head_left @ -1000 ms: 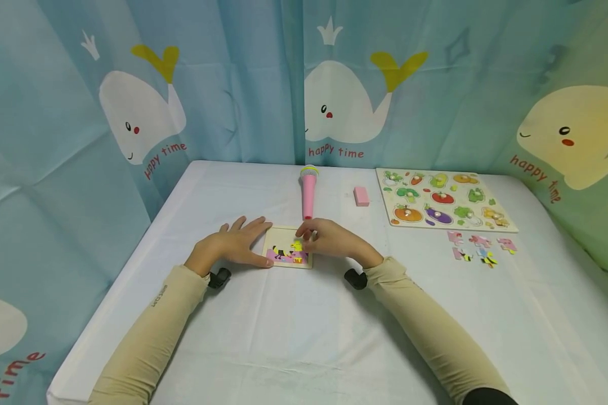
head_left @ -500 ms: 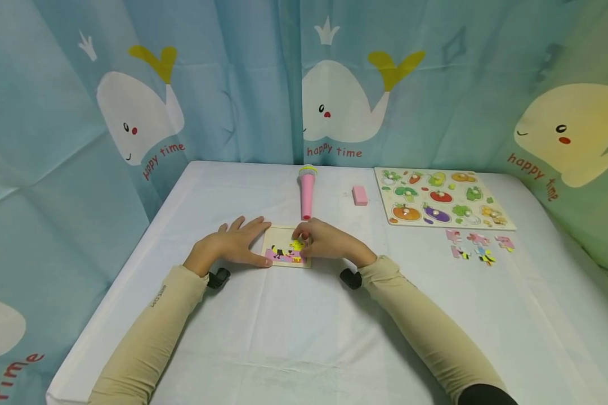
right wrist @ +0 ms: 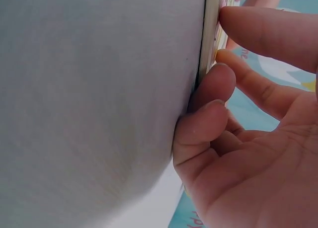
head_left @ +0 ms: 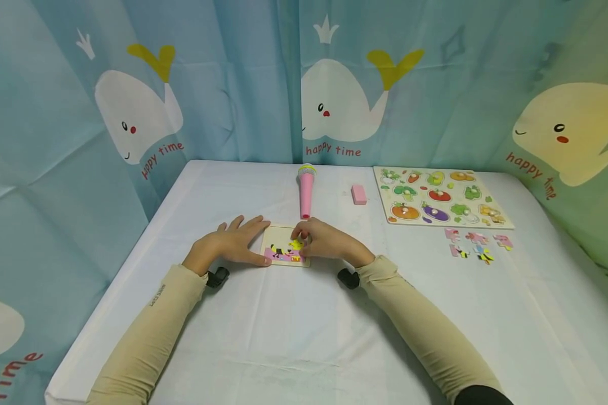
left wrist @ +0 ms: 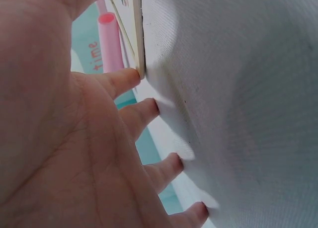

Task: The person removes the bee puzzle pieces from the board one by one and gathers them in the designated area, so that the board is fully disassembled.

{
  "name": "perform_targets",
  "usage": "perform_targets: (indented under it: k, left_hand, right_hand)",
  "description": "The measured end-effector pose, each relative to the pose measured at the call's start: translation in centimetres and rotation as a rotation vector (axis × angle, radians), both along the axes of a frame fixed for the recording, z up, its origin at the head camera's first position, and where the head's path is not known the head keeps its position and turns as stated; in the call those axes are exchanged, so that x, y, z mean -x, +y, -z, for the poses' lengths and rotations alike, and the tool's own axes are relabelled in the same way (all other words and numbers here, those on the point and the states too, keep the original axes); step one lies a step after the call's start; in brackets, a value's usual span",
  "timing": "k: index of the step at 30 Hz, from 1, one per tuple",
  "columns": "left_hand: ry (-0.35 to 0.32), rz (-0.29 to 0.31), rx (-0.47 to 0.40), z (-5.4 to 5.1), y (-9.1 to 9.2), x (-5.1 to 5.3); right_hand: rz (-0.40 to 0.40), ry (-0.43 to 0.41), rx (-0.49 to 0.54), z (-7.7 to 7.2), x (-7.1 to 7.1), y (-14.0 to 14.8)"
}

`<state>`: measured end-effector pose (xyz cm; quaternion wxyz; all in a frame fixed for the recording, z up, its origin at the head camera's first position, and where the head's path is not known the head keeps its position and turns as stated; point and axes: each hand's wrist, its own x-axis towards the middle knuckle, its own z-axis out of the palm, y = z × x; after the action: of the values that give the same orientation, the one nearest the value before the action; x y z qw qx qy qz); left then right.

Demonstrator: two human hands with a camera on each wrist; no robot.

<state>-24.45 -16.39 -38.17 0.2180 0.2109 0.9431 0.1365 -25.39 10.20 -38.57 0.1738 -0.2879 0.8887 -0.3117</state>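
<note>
A small wooden jigsaw tray (head_left: pixel 278 232) lies on the white table, its lower part filled with pink pieces bearing a bee picture. Against its left side rests my left hand (head_left: pixel 227 246), fingers spread; the left wrist view shows a fingertip touching the tray's edge (left wrist: pixel 139 34). Over the tray's right side, my right hand (head_left: pixel 329 241) pinches a yellow-and-pink puzzle piece (head_left: pixel 296 245) between thumb and index finger, partly hidden by them. In the right wrist view the remaining fingers (right wrist: pixel 201 126) curl beside the tray's edge (right wrist: pixel 211 29).
A pink toy microphone (head_left: pixel 306 194) lies just behind the tray, with a pink block (head_left: pixel 358 194) to its right. Farther right is a vegetable peg board (head_left: pixel 466 194). Several loose puzzle pieces (head_left: pixel 477 239) lie in front of that board. A whale-print curtain (head_left: pixel 263 84) hangs behind the table.
My right hand has shifted slightly left over the tray, its fingers staying at the yellow piece. The left hand keeps its place at the tray's side. The whole view has drifted slightly.
</note>
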Motion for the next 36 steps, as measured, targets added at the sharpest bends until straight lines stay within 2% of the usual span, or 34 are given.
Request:
perform_targets:
  k: [11, 20, 24, 30, 36]
  left_hand:
    - [-0.001, -0.003, -0.003, 0.00, -0.02, -0.07]
    - [-0.003, 0.000, -0.004, 0.19, -0.09, 0.04]
    - [-0.002, 0.003, 0.004, 0.18, -0.05, 0.10]
    - [-0.002, 0.004, 0.003, 0.10, 0.03, 0.07]
    - [-0.010, -0.005, -0.005, 0.17, 0.04, 0.10]
  right_hand:
    - [-0.007, 0.027, 0.032, 0.13, -0.15, -0.09]
    - [-0.008, 0.087, 0.050, 0.18, -0.35, -0.13]
    - [-0.011, 0.076, 0.082, 0.28, -0.37, -0.06]
    - [-0.005, 0.015, 0.155, 0.33, -0.52, 0.07]
    - [-0.025, 0.040, 0.156, 0.41, -0.45, 0.11]
